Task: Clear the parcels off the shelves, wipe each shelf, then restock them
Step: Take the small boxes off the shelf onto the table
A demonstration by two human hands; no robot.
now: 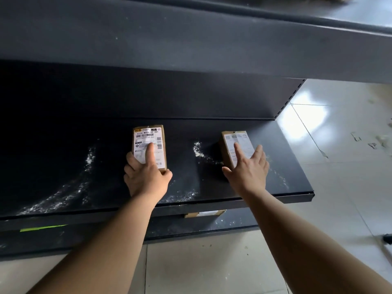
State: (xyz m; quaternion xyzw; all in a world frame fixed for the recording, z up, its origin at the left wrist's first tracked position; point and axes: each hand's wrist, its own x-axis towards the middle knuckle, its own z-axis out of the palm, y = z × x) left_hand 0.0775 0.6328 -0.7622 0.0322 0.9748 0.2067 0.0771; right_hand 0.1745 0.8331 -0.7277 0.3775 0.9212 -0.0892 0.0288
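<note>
Left hand (146, 177) clasps 1 labelled brown cardboard parcel (148, 134). Right hand (248, 168), fingers straight, rests on a 2nd brown parcel (244, 138).

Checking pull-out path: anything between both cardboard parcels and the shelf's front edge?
Nothing visible. Left hand holds the left brown cardboard parcel, right hand rests on the right parcel; only white dust on the black shelf.

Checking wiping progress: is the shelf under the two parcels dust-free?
No, white dust streaks the shelf beside the left parcel and the right parcel.
</note>
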